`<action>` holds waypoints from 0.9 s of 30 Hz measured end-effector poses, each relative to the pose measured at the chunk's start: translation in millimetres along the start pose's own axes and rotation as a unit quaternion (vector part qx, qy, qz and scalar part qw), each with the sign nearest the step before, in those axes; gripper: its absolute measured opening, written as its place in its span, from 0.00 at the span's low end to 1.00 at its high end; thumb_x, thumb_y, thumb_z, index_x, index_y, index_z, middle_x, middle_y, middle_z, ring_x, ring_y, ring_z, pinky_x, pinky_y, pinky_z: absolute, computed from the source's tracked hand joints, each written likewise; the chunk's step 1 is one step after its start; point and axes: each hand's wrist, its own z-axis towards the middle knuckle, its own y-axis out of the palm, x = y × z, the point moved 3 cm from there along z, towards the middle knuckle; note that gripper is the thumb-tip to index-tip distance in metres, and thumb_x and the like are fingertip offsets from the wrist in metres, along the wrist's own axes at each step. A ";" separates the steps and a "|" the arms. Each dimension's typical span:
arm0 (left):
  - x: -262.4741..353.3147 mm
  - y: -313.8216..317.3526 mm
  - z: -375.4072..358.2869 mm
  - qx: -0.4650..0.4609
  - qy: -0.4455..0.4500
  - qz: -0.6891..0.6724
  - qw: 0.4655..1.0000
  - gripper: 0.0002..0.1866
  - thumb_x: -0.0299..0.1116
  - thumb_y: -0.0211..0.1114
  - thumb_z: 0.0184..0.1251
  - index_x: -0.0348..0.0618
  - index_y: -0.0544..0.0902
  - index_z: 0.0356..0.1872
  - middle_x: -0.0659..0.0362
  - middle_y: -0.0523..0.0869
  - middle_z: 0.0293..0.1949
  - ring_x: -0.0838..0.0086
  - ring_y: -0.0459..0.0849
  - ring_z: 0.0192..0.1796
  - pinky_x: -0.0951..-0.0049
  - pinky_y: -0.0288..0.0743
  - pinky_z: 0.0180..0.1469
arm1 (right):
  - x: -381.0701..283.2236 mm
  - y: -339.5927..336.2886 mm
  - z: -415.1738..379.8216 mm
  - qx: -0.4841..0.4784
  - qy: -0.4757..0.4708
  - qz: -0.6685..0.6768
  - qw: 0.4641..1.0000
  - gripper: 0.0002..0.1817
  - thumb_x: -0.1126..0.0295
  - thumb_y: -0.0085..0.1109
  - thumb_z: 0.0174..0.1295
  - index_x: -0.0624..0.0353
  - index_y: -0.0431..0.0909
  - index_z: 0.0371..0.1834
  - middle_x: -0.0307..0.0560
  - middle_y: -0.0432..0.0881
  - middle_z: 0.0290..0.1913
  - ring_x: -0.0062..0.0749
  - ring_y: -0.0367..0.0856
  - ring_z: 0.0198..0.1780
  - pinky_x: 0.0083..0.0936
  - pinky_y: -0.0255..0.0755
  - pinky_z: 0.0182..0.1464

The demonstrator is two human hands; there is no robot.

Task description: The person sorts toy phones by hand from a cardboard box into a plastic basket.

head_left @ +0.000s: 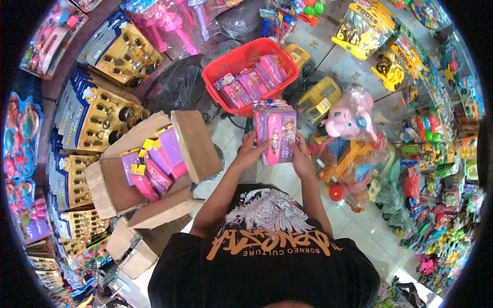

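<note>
Between my two hands is a stack of pink and purple packaged toy sets (281, 137) with cartoon princess pictures on the front. My left hand (251, 149) grips its left side, the thumb lying across the front. On the right edge, my right hand (302, 154) is closed round the stack. Just beyond stands a red plastic basket (213, 84) with several similar pink packages (251, 84) in it. To the left, an open cardboard box (192, 146) contains several pink and purple packages (159, 174) with yellow tags.
Kitchen play sets (110, 115) hang along the left side. On the right are a wrapped pink toy animal (354, 115), an orange ride-on toy (354, 164) and yellow toy trucks (319, 97). Yellow tool sets (364, 28) hang at the upper right. Tiled floor (231, 131) shows between them.
</note>
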 end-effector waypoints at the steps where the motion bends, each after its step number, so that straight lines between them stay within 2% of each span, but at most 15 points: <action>1: 13.5 -3.5 6.7 0.000 0.002 -0.010 1.000 0.38 0.49 0.66 0.55 0.44 0.63 0.64 0.48 0.64 0.55 0.64 0.77 0.49 0.70 0.78 0.41 | -6.2 0.0 11.2 -0.001 0.001 -0.010 1.000 0.20 0.69 0.45 0.68 0.59 0.60 0.62 0.43 0.71 0.54 0.22 0.70 0.52 0.20 0.64 0.55; 3: 31.8 -11.6 20.8 -0.031 0.001 0.044 0.999 0.39 0.52 0.63 0.57 0.42 0.62 0.65 0.47 0.66 0.56 0.63 0.64 0.61 0.68 0.62 0.61 | -17.2 1.8 34.8 0.007 -0.058 -0.072 0.996 0.20 0.68 0.45 0.68 0.60 0.62 0.61 0.41 0.73 0.52 0.20 0.71 0.51 0.19 0.64 0.54; 4: 37.2 -16.5 30.2 -0.016 -0.003 0.047 0.999 0.36 0.47 0.64 0.58 0.39 0.64 0.64 0.48 0.70 0.55 0.65 0.68 0.59 0.69 0.64 0.59 | -19.0 2.1 48.2 -0.004 -0.047 -0.045 0.998 0.20 0.68 0.45 0.68 0.61 0.63 0.61 0.39 0.73 0.52 0.18 0.70 0.51 0.18 0.64 0.54; 5: 30.5 -19.4 47.7 -0.014 0.003 0.044 0.999 0.36 0.47 0.64 0.58 0.39 0.64 0.64 0.48 0.70 0.55 0.65 0.68 0.59 0.69 0.64 0.59 | -20.8 2.2 65.4 -0.006 -0.051 -0.049 0.997 0.20 0.68 0.45 0.68 0.61 0.63 0.61 0.39 0.73 0.52 0.18 0.70 0.51 0.18 0.64 0.54; 8: 5.1 -22.6 90.7 -0.011 0.033 -0.118 0.992 0.30 0.39 0.64 0.59 0.35 0.67 0.60 0.52 0.74 0.54 0.69 0.74 0.54 0.72 0.66 0.57 | -23.8 3.7 102.2 -0.005 -0.022 -0.092 0.995 0.21 0.68 0.46 0.68 0.62 0.62 0.63 0.40 0.72 0.55 0.18 0.69 0.53 0.18 0.64 0.54; 10: 14.6 -33.8 106.3 0.042 0.116 -0.106 0.987 0.33 0.45 0.68 0.54 0.35 0.70 0.58 0.52 0.78 0.49 0.68 0.79 0.45 0.71 0.74 0.47 | -28.5 13.4 123.2 -0.014 -0.024 -0.107 0.994 0.22 0.69 0.45 0.68 0.64 0.62 0.63 0.40 0.72 0.56 0.19 0.69 0.54 0.18 0.63 0.55; 11: 15.6 -37.6 112.8 0.045 0.112 -0.113 0.986 0.33 0.45 0.68 0.54 0.35 0.70 0.58 0.52 0.78 0.49 0.68 0.79 0.45 0.71 0.74 0.47 | -29.9 17.2 133.3 -0.016 -0.017 -0.113 0.993 0.22 0.69 0.45 0.68 0.64 0.62 0.63 0.40 0.72 0.56 0.19 0.69 0.54 0.18 0.63 0.55; 14: 13.6 -51.3 123.4 0.064 0.055 -0.109 0.990 0.32 0.43 0.67 0.56 0.36 0.71 0.59 0.52 0.79 0.50 0.74 0.77 0.50 0.74 0.70 0.53 | -34.9 27.3 159.3 -0.028 -0.100 -0.152 0.983 0.22 0.64 0.45 0.69 0.65 0.62 0.62 0.45 0.73 0.54 0.25 0.71 0.54 0.24 0.63 0.57; 17: 12.8 -59.7 135.8 0.117 0.034 -0.130 0.984 0.31 0.43 0.66 0.57 0.34 0.71 0.58 0.54 0.80 0.50 0.75 0.77 0.49 0.74 0.70 0.53 | -43.1 38.0 182.4 -0.047 -0.042 -0.159 0.985 0.19 0.68 0.46 0.67 0.64 0.65 0.60 0.42 0.75 0.51 0.23 0.71 0.51 0.21 0.64 0.55; 20: 30.6 -69.9 146.4 0.145 0.043 -0.137 0.979 0.33 0.44 0.66 0.58 0.30 0.69 0.59 0.53 0.79 0.51 0.74 0.76 0.50 0.74 0.68 0.55 | -27.2 28.1 227.6 -0.097 -0.071 -0.255 0.959 0.19 0.68 0.47 0.67 0.65 0.66 0.59 0.42 0.76 0.50 0.23 0.72 0.49 0.20 0.65 0.53; 21: 25.9 -67.9 144.5 0.169 0.029 -0.138 0.976 0.33 0.44 0.66 0.58 0.30 0.69 0.59 0.53 0.79 0.51 0.74 0.76 0.50 0.74 0.68 0.55 | -18.9 25.7 236.7 -0.120 -0.055 -0.250 0.959 0.19 0.68 0.47 0.67 0.65 0.66 0.59 0.42 0.76 0.50 0.23 0.72 0.49 0.20 0.65 0.53; 23: 10.1 -81.1 184.9 0.201 0.021 -0.137 0.970 0.35 0.45 0.67 0.57 0.28 0.69 0.59 0.54 0.79 0.49 0.75 0.78 0.47 0.75 0.72 0.50 | -18.7 32.4 281.1 -0.121 0.014 -0.258 0.958 0.20 0.69 0.48 0.66 0.66 0.66 0.59 0.43 0.76 0.48 0.22 0.72 0.48 0.20 0.65 0.52; 24: -25.0 -86.8 210.5 0.232 0.047 -0.053 0.970 0.36 0.46 0.67 0.57 0.30 0.68 0.60 0.53 0.80 0.49 0.75 0.79 0.45 0.76 0.73 0.47 | -20.8 36.6 289.9 -0.137 0.041 -0.250 0.958 0.21 0.67 0.47 0.66 0.66 0.67 0.59 0.45 0.76 0.48 0.23 0.72 0.47 0.20 0.66 0.51; 25: -11.0 -91.4 211.3 0.241 0.049 -0.051 0.968 0.36 0.46 0.67 0.57 0.30 0.68 0.60 0.53 0.80 0.49 0.75 0.79 0.45 0.76 0.73 0.47 | -17.1 36.7 303.8 -0.146 0.037 -0.248 0.957 0.21 0.67 0.47 0.66 0.66 0.67 0.59 0.45 0.76 0.48 0.23 0.72 0.47 0.20 0.66 0.51; 27: 3.2 -88.3 215.3 0.148 -0.088 -0.179 0.969 0.36 0.46 0.67 0.56 0.32 0.67 0.61 0.53 0.79 0.50 0.73 0.79 0.48 0.75 0.73 0.49 | -7.1 36.2 325.9 -0.150 0.041 -0.371 0.916 0.23 0.61 0.46 0.66 0.67 0.68 0.57 0.49 0.77 0.48 0.27 0.74 0.49 0.23 0.65 0.53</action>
